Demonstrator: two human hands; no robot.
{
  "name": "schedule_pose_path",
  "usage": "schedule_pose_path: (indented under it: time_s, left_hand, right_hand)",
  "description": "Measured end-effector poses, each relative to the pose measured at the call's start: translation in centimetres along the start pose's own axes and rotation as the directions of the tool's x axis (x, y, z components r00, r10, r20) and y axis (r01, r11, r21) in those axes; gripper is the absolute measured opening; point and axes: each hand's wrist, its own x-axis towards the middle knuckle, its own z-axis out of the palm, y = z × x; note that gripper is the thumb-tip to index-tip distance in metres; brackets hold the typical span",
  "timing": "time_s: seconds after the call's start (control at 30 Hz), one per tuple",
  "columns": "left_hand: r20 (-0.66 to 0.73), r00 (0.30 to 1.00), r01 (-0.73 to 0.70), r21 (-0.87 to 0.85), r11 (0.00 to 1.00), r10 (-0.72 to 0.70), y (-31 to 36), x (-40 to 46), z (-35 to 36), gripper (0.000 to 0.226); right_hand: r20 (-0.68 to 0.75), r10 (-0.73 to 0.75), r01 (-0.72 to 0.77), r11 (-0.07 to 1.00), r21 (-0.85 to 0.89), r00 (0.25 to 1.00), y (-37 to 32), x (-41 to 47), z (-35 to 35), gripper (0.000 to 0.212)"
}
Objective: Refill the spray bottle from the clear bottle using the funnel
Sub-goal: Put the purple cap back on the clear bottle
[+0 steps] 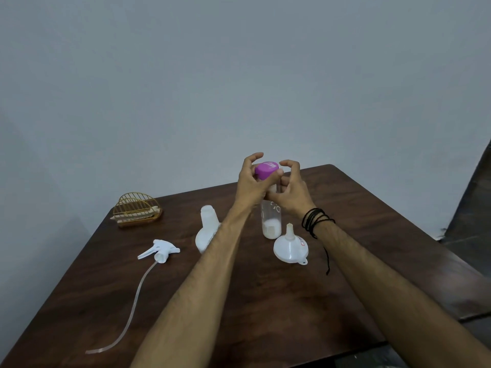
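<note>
The clear bottle (271, 221) stands upright on the brown table (265, 301), with a little white content at its bottom. Its purple cap (266, 170) is gripped by my left hand (252, 181). My right hand (292, 192) holds the bottle's upper body just below the cap. To the left stands the white spray bottle (207, 229), open at the neck and partly hidden by my left forearm. Its white trigger head (159, 251) with a long clear tube lies on the table further left. A white funnel (291, 247) rests upside down, spout up, right of the clear bottle.
A gold wire holder (136, 211) sits at the table's back left corner. The dip tube (132, 306) curves toward the table's front left edge. A plain grey wall stands behind the table. A dark bench or seat (451, 261) runs along the right.
</note>
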Motion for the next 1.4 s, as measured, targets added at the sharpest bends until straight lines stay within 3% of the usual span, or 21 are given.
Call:
schedule_pose_path:
  time_s: [0.3, 0.4, 0.5, 0.6, 0.67, 0.87, 1.0, 1.17, 1.4]
  left_hand:
    - [0.188, 0.981, 0.047, 0.008, 0.999, -0.047, 0.6, 0.8, -1.6, 0.056]
    - [0.14, 0.989, 0.049, 0.013, 0.999, -0.051, 0.4, 0.4, -1.3, 0.052]
    - [0.021, 0.999, 0.037, 0.017, 0.999, -0.037, -0.6, -0.5, -0.7, 0.051]
    - [-0.003, 0.997, 0.079, 0.014, 0.997, -0.079, -2.6, -1.6, -0.5, 0.053]
    - [0.004, 0.993, 0.117, 0.06, 0.991, -0.118, -4.4, -2.6, -0.4, 0.054]
    - [-0.08, 0.975, 0.215, 0.114, 0.97, -0.207, -9.9, -5.9, 0.4, 0.054]
    - [-0.137, 0.966, 0.244, 0.218, 0.945, -0.218, -10.4, -6.5, 0.5, 0.064]
    - [-0.167, 0.962, 0.25, 0.236, 0.939, -0.214, -10.6, -6.1, 0.3, 0.056]
    - [-0.211, 0.96, 0.235, 0.263, 0.936, -0.182, -11.7, -2.7, 2.4, 0.047]
  right_hand:
    - [0.157, 0.048, -0.075, 0.983, 0.167, 0.986, 0.0, 0.3, -1.3, 0.097]
    - [0.187, 0.059, -0.09, 0.983, 0.159, 0.98, 0.0, 0.6, -1.3, 0.093]
    - [0.201, 0.069, -0.087, 0.993, 0.083, 0.977, 0.6, -0.3, -1.0, 0.088]
    - [0.001, 0.053, -0.053, 0.998, 0.028, 0.999, 2.2, -3.4, -1.5, 0.091]
    - [-0.055, 0.075, -0.076, 0.997, -0.017, 0.996, 3.7, -6.0, -2.3, 0.089]
    - [0.141, 0.133, -0.087, 0.952, -0.292, 0.981, 7.1, -10.8, -3.6, 0.096]
    - [0.208, 0.092, -0.006, 0.926, -0.378, 0.974, 7.7, -10.3, -3.4, 0.08]
    - [0.004, 0.112, -0.104, 0.934, -0.343, 0.994, 9.8, -7.6, -4.5, 0.071]
    - [-0.222, 0.209, -0.261, 0.936, -0.238, 0.952, 13.1, 0.6, -6.8, 0.069]
